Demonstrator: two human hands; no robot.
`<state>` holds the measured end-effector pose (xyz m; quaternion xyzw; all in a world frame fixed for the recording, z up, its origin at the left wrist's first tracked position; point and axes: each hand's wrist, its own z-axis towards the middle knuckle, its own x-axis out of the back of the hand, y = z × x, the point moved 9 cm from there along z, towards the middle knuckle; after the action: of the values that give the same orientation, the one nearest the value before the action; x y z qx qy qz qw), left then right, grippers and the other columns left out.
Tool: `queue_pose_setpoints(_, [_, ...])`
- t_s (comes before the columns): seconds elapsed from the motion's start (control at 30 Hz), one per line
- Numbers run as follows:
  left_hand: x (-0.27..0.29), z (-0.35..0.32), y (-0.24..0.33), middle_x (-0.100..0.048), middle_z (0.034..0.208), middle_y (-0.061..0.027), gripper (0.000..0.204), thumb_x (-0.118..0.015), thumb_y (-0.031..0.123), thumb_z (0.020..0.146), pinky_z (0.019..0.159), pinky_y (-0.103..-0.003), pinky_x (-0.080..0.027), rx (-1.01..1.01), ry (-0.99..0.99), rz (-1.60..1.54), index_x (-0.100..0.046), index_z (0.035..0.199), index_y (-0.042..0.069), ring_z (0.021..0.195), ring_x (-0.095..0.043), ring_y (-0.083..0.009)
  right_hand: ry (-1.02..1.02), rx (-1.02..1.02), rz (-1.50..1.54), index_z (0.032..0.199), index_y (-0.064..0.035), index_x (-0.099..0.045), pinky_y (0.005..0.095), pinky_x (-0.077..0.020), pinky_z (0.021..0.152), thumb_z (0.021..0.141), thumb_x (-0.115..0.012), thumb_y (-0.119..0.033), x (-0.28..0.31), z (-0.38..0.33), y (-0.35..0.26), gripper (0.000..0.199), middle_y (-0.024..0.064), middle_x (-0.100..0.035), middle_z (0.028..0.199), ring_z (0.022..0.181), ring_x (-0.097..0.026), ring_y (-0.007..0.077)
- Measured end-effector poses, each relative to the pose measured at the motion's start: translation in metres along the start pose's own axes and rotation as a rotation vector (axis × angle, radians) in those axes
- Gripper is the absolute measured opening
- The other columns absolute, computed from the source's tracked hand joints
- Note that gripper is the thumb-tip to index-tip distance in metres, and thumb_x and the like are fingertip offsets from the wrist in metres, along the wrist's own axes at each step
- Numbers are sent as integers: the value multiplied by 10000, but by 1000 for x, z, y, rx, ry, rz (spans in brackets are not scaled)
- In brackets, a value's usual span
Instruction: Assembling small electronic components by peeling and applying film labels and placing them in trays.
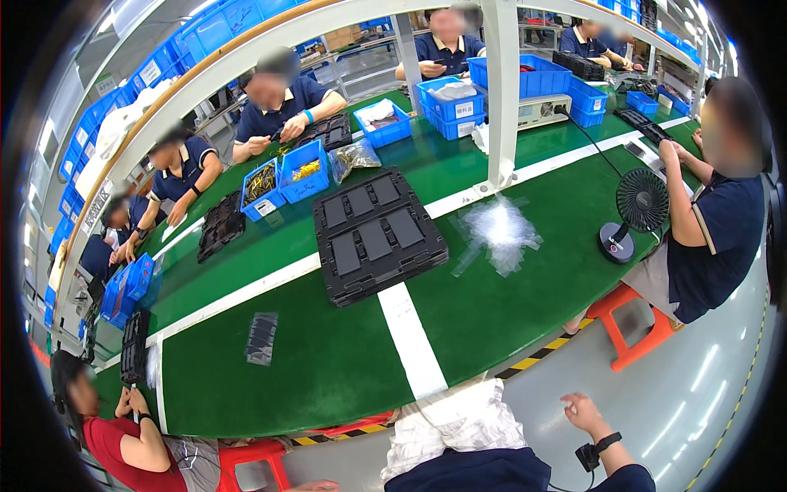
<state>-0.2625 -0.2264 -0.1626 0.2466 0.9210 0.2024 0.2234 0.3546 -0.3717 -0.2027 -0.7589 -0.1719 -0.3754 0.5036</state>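
Observation:
My right hand (585,414) hangs over the grey floor, off the near edge of the green table, with some fingers stretched out and nothing in it. Only a sliver of my left hand (318,485) shows at the lower edge, beside a red stool, so its fingers cannot be made out. Neither hand touches anything on the table. Ahead of me lies a stack of black trays (379,232) with flat dark rectangular pieces in its slots. To its right is a pile of clear plastic strips (498,233). A small clear-wrapped dark piece (261,338) lies at the left.
A black desk fan (641,202) stands at the right, near a seated co-worker (721,213). Another in red (135,443) sits at the left. Blue bins (305,172) with small parts stand across the table. A white post (502,98) rises from the tabletop.

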Motion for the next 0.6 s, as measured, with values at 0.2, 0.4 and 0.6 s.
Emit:
queue_pose_setpoints(0.2, [-91, -87, 187, -525, 1160, -181, 591, -642, 142, 805, 880, -355, -430, -418, -162, 551, -348, 1295, -5, 996, -560, -244, 249, 283, -102, 929, -49, -593, 362, -470, 671, 715, -550, 3, 107, 36, -141, 225, 118, -592, 855, 777, -576, 293])
queue_pose_setpoints(0.4, [-36, -96, 301, -569, 1045, -139, 390, -592, 66, 805, 849, -302, -453, -852, 694, 762, -478, 1170, -7, 928, -581, -214, 392, 677, -244, 927, -87, -599, 330, -463, 647, 726, -565, -10, 159, 49, -256, 218, 48, -601, 860, 739, -584, 240])
queue_pose_setpoints(0.6, [-1, -50, 348, -404, 1259, -286, 515, -535, 282, 845, 984, -397, -351, -666, 1049, 1333, -429, 1233, -40, 1172, -400, -404, 176, 974, -349, 959, -107, -599, 325, -454, 667, 746, -582, -112, 144, 77, -353, 214, 39, -581, 800, 726, -586, 213])
